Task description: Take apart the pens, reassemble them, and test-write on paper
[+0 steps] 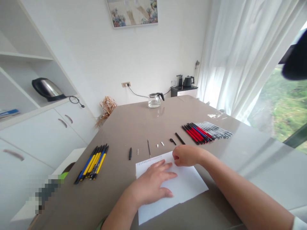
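Note:
My left hand (157, 182) lies flat with fingers spread on a white sheet of paper (189, 182). A row of small marks runs along the sheet's top edge. Over the upper right of the paper, my right hand (187, 155) is closed with its fingers curled in; what they hold, if anything, is hidden. Beyond the sheet lie loose pen parts: a dark tapered piece (130, 153), a small spring (137, 152), a thin refill (148, 148), two small white pieces (162, 143), a black clip piece (172, 141) and a black tube (179, 138).
Yellow and blue pens (92, 163) lie grouped at the left. Red, blue and clear pens (203, 132) are lined up at the right. A glass pot (154, 100) stands toward the table's far edge. A white curtain (225, 57) hangs at the right.

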Demonstrator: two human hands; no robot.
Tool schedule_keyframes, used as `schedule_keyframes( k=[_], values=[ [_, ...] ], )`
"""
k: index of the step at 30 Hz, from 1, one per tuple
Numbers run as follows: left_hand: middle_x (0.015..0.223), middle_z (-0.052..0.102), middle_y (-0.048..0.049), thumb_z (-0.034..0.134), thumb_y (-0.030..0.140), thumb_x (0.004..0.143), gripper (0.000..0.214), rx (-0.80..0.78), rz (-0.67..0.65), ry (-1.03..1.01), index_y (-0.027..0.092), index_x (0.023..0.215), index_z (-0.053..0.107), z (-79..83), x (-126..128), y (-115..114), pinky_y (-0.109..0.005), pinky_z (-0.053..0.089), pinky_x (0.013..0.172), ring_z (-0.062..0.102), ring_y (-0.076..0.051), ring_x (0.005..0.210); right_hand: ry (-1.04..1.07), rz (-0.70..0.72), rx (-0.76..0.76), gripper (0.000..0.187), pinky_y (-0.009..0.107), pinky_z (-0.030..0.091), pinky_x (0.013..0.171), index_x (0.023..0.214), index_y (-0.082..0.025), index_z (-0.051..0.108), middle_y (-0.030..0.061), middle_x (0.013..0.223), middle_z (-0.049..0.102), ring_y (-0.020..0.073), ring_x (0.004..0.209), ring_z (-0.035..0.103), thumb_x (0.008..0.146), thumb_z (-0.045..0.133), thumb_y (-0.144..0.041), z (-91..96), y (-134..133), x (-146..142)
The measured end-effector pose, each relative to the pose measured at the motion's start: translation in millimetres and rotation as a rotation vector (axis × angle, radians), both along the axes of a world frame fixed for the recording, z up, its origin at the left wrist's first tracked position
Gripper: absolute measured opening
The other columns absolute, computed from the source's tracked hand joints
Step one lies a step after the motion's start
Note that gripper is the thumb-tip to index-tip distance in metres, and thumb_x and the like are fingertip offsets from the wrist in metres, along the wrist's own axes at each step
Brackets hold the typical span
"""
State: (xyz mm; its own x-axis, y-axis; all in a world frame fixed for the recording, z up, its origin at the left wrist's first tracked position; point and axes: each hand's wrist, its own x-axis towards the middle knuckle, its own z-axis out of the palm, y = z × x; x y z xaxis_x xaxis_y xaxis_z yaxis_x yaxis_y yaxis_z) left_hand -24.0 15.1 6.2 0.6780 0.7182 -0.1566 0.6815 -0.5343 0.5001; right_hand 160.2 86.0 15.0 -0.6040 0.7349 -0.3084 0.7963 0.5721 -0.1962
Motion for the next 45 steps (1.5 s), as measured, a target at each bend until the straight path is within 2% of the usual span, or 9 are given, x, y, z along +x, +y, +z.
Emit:
schedule_keyframes(
  k=[7,12,16,24,33,37,39,42,45],
  values=[
    [0.134,0.029,0.0021,0.06,0.044,0.064,0.056,-0.024,0.007,0.013,0.035,0.117,0.045,2.6,3,1,-0.04,0.017,0.1,0.016,-0.024,0.125,0.06,-0.089,0.018,0.02,0.021,0.03,0.048,0.065,-0.015,0.063,0.0061,0.068,0.064,0.0135,0.058,0.053,0.069,0.046,-0.024,4.8,2,4],
    [0.135,0.029,0.0013,0.062,0.043,0.063,0.057,-0.043,0.03,0.028,0.034,0.116,0.045,2.6,3,-1,-0.039,0.016,0.101,0.016,-0.023,0.125,0.147,-0.428,0.242,0.035,0.023,0.032,0.054,0.079,-0.013,0.061,0.0103,0.077,0.063,0.016,0.067,0.054,0.081,0.031,-0.031,6.8,26,28],
    [0.135,0.028,0.0003,0.061,0.044,0.063,0.057,-0.037,0.028,0.019,0.034,0.116,0.046,2.2,2,0,-0.038,0.016,0.101,0.016,-0.023,0.125,0.168,-0.629,0.335,0.04,0.024,0.033,0.057,0.083,-0.012,0.06,0.0127,0.082,0.062,0.0192,0.074,0.055,0.082,0.028,-0.036,-4.9,43,39],
    [0.135,0.028,-0.0012,0.063,0.044,0.061,0.056,-0.013,0.035,-0.011,0.033,0.114,0.048,-0.3,0,-1,-0.037,0.017,0.1,0.017,-0.022,0.125,0.199,-0.672,0.265,0.034,0.023,0.034,0.053,0.076,-0.015,0.064,0.0082,0.07,0.063,0.0176,0.066,0.057,0.068,0.051,-0.046,-28.7,48,32],
    [0.133,0.032,-0.002,0.064,0.041,0.061,0.053,0.008,0.043,-0.043,0.033,0.111,0.051,-2.0,-1,-1,-0.036,0.019,0.099,0.021,-0.022,0.123,0.242,-0.698,0.256,0.025,0.025,0.034,0.051,0.071,-0.011,0.064,0.0123,0.069,0.063,0.0197,0.065,0.056,0.067,0.052,-0.033,-31.9,52,34],
    [0.128,0.039,-0.0025,0.064,0.039,0.062,0.045,0.068,0.063,-0.115,0.032,0.106,0.056,-6.1,-1,0,-0.035,0.021,0.099,0.027,-0.022,0.12,0.317,-0.677,0.268,0.027,0.023,0.033,0.05,0.069,-0.011,0.062,0.0103,0.067,0.062,0.0164,0.061,0.054,0.072,0.046,-0.033,-21.0,44,28],
    [0.123,0.045,-0.0042,0.06,0.037,0.067,0.04,0.105,0.142,-0.189,0.029,0.105,0.056,-8.3,0,2,-0.035,0.025,0.097,0.035,-0.021,0.115,0.411,-0.603,0.238,0.03,0.021,0.034,0.05,0.073,-0.013,0.06,0.0062,0.067,0.061,0.0126,0.059,0.052,0.075,0.042,-0.037,-12.2,35,22],
    [0.111,0.054,-0.0086,0.047,0.038,0.076,0.042,0.113,0.404,-0.383,0.022,0.114,0.05,-10.8,1,8,-0.035,0.035,0.088,0.048,-0.021,0.102,0.694,-0.336,0.007,0.035,0.018,0.033,0.045,0.077,-0.014,0.057,0.002,0.065,0.058,0.008,0.051,0.046,0.077,0.039,-0.043,-0.8,18,9],
    [0.1,0.059,-0.0105,0.039,0.04,0.08,0.045,0.051,0.596,-0.617,0.016,0.117,0.045,-10.8,0,15,-0.032,0.041,0.078,0.055,-0.019,0.088,0.828,-0.105,-0.206,0.031,0.017,0.033,0.044,0.076,-0.013,0.055,0.0,0.061,0.054,0.0061,0.048,0.042,0.076,0.043,-0.042,3.0,3,-4]
  ],
)
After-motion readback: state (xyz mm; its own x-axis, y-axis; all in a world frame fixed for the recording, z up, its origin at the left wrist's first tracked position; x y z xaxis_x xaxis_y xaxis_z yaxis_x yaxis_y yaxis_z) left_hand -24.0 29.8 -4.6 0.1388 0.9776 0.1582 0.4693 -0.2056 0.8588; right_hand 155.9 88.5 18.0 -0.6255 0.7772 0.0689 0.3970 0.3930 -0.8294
